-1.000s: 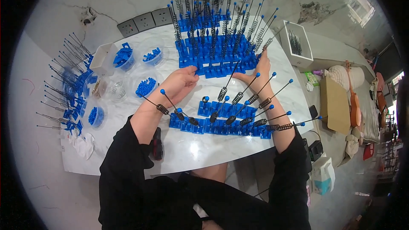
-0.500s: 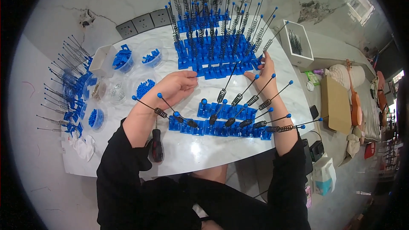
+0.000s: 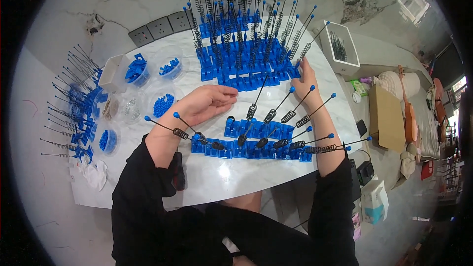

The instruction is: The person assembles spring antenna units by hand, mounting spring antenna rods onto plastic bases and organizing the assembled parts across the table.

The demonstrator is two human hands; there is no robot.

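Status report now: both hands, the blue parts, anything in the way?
Left hand open, flat on the table. Right hand at the far block of blue spring rods; grip unclear. Near rows of rods lie across both forearms.

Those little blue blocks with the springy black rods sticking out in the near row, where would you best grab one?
Probably by the blue base of a near-row piece, pinched from above across its flat sides. The spring rod leans away and looks thin and flexible, so it would likely bend or swing.

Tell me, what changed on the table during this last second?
Little. The left hand shifted slightly along the near edge of the big block of blue spring-rod pieces; the right hand stayed at its right corner. The front rows and cups of parts did not move.
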